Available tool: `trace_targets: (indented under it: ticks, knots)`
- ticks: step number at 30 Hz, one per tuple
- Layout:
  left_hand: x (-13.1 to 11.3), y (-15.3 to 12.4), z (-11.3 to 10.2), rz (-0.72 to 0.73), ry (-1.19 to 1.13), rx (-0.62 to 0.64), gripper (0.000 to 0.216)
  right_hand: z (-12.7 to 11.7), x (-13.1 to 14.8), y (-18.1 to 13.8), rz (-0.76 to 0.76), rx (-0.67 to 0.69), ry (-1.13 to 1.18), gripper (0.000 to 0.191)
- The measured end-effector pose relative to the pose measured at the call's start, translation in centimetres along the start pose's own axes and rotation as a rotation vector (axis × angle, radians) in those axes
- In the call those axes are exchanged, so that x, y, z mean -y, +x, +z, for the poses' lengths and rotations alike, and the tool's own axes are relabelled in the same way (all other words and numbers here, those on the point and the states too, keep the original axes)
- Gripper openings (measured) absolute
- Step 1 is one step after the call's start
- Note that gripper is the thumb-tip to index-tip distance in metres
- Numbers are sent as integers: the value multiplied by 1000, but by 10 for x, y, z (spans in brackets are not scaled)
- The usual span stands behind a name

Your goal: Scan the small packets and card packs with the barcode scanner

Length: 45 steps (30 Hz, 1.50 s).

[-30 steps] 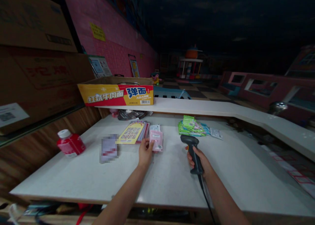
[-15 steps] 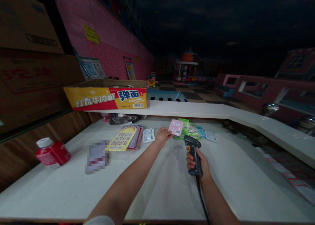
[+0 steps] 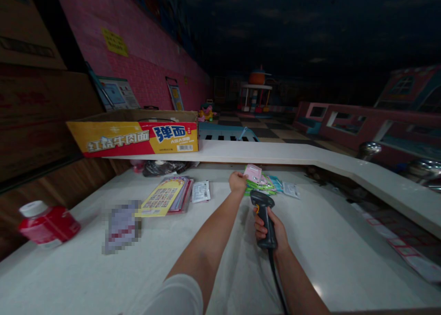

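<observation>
My left hand (image 3: 238, 182) is stretched far forward over the white counter (image 3: 220, 241), its fingers pinched on a small pink packet (image 3: 253, 172). The packet rests on or just above a pile of green and blue packets (image 3: 268, 184) at the back of the counter. My right hand (image 3: 270, 230) is wrapped round the handle of a black barcode scanner (image 3: 262, 214), held upright just in front of that pile, its cable running back toward me.
A white sachet (image 3: 200, 191) and a stack of yellow printed cards (image 3: 166, 198) lie left of centre. A red bottle with a white cap (image 3: 44, 224) lies at far left. A yellow-red carton (image 3: 134, 137) sits on the raised ledge (image 3: 310, 155).
My left hand lifted the pink packet from beside the white sachet and carried it right and forward to the green pile. The scanner hand stayed about where it was.
</observation>
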<state>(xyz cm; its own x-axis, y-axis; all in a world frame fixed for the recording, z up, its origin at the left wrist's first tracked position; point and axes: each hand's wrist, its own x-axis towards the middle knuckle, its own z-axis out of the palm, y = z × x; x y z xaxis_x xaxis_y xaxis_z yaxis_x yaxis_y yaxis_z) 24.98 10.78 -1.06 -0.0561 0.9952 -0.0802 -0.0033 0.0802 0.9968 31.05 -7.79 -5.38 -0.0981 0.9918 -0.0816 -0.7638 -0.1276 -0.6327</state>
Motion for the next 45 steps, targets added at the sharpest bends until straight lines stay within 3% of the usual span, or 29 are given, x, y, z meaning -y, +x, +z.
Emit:
trace_targets:
  ticks: [5, 10, 14, 17, 21, 25, 29, 33, 37, 41, 45]
  knots:
    - [1, -6, -14, 178, 472, -88, 18, 2, 1, -1, -12, -3, -20, 40]
    - [2, -13, -30, 251, 566, -63, 16, -4, 0, 1, -10, 27, -19, 39]
    - [3, -22, -64, 430, 786, -38, 18, -7, 0, 1, 6, 24, -6, 37]
    - [5, -27, -98, 524, 1017, -118, 22, -6, 0, -1, 8, 0, 2, 35]
    - [19, -30, -132, 442, 1190, -229, 36, -2, 0, -4, -6, -1, -9, 33]
    - [35, -38, -147, 360, 1241, -133, 52, -2, -1, -5, -4, -14, 6, 32]
    - [35, -54, -157, 410, 1278, -69, 41, -5, -2, -5, 10, -18, 75, 31]
    - [20, -63, -162, 320, 1324, -169, 29, -11, -3, -2, 28, 35, 104, 27]
    - [16, -62, -164, 261, 1263, -213, 49, -15, -4, -1, 31, 66, 129, 28]
    - [34, -58, -178, 305, 877, -214, 80, -16, -4, -2, 36, 65, 128, 26]
    - [59, -57, -198, 338, 316, -64, 42, -13, -4, -4, 13, 30, 119, 31]
